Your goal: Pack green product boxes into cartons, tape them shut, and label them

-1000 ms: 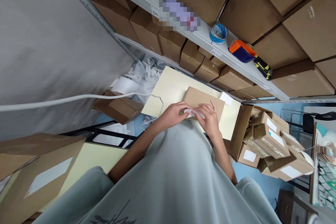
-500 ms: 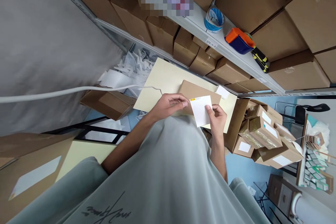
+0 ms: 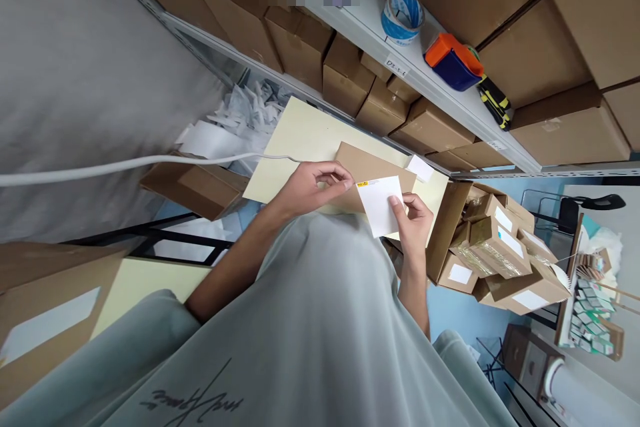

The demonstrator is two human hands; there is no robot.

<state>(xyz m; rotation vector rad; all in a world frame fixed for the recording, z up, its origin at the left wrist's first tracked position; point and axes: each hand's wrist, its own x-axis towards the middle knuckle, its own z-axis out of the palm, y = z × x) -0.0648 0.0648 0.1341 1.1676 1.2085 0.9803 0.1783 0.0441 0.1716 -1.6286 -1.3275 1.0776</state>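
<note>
My right hand (image 3: 414,219) pinches a white paper label (image 3: 381,208) by its right edge, thumb on top. The label has a small yellow strip with dark print at its upper left corner. My left hand (image 3: 317,187) is at that corner, with thumb and index fingertips together. Whether they grip the corner is too small to tell. Beneath and behind the label, a flat brown cardboard box (image 3: 367,170) lies on the pale yellow tabletop (image 3: 295,130). A small white paper (image 3: 420,168) lies at the box's right end.
Above the table runs a shelf (image 3: 370,30) with blue tape (image 3: 401,15), an orange and blue tape dispenser (image 3: 454,61) and a yellow-black cutter (image 3: 494,101). A large carton (image 3: 440,233) of small boxes stands to the right. A white cable (image 3: 125,163) crosses from the left.
The view has shifted slightly, moving the scene a little up and left. My right hand still holds the label, and my left fingertips stay at its upper left corner.
</note>
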